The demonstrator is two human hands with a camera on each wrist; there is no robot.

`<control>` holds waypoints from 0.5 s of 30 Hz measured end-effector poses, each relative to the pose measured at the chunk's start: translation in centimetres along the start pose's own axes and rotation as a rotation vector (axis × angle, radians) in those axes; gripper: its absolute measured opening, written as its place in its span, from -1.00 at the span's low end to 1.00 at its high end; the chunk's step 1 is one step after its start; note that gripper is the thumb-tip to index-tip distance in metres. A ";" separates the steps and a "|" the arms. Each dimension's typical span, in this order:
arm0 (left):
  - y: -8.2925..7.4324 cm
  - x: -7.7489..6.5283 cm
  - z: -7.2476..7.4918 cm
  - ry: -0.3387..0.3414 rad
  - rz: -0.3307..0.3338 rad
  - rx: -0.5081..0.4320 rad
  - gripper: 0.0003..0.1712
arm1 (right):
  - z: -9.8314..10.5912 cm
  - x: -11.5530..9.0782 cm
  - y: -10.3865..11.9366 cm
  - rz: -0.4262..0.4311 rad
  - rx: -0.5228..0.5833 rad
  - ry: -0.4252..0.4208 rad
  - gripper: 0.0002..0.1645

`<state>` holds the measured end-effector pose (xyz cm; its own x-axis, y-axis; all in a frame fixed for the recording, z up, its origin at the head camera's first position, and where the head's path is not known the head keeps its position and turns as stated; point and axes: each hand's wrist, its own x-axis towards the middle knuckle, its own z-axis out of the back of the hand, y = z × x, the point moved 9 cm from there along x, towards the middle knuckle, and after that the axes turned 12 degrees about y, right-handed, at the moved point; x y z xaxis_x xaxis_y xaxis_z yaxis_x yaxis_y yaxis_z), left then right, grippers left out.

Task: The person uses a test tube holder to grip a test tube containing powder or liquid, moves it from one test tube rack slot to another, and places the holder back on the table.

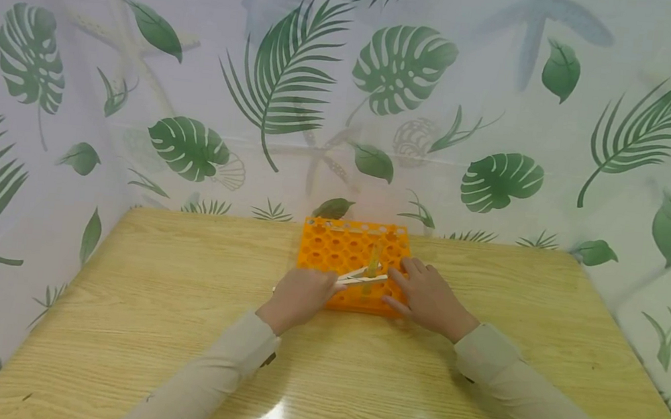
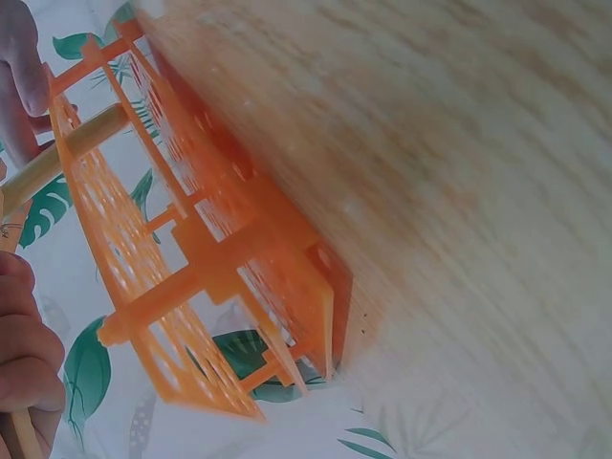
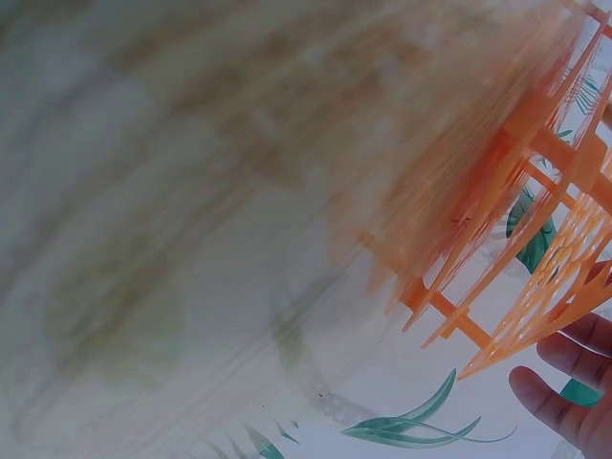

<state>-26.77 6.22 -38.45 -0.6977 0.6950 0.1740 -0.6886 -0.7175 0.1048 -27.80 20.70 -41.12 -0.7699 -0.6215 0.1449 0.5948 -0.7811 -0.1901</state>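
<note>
An orange test tube rack [image 1: 312,261] with rows of round holes stands near the table's far edge. One test tube [image 1: 376,252] with yellowish contents stands in its right half, its lower part down through the top plate in the left wrist view. My left hand [image 1: 302,294] grips a pale wooden test tube clamp [image 1: 348,280] by the handle, fingers curled round it. The clamp's two arms reach right, their tips overlapping the tube. My right hand [image 1: 429,298] is at the rack's right side, its fingers [image 3: 545,397] spread and fairly straight beside the top plate's edge.
The wood-grain table [image 1: 190,330] runs up to a pale backdrop [image 1: 322,100] printed with green leaves, which also hangs along both sides. The rack is close to the backdrop, and both forearms reach across the table from the near side.
</note>
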 end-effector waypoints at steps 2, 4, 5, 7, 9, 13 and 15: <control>0.0 0.0 0.0 0.004 0.001 -0.020 -0.54 | 0.1 -0.1 0.0 0.003 0.000 -0.001 -0.53; 0.0 0.0 -0.1 0.007 0.000 -0.038 -0.55 | 0.1 -0.1 0.1 0.004 0.000 0.000 -0.53; 0.0 -0.1 -0.1 0.007 -0.001 -0.044 -0.55 | 0.1 -0.1 0.1 0.004 0.000 -0.001 -0.53; 0.0 -0.1 -0.1 0.013 0.000 -0.045 -0.55 | 0.1 -0.1 0.1 0.006 -0.001 -0.004 -0.53; 0.0 -0.1 -0.1 0.019 0.001 -0.050 -0.55 | 0.1 -0.1 0.1 0.004 -0.001 -0.005 -0.53; 0.0 0.0 -0.2 0.035 0.009 -0.031 -0.55 | 0.2 -0.1 0.1 0.007 -0.004 -0.010 -0.53; 0.0 0.0 -0.2 0.030 0.008 -0.005 -0.54 | 0.2 -0.1 0.1 0.007 -0.005 -0.012 -0.52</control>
<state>-26.75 6.22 -38.64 -0.7089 0.6900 0.1458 -0.6836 -0.7232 0.0985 -27.60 20.65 -40.94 -0.7626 -0.6280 0.1553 0.5994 -0.7762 -0.1957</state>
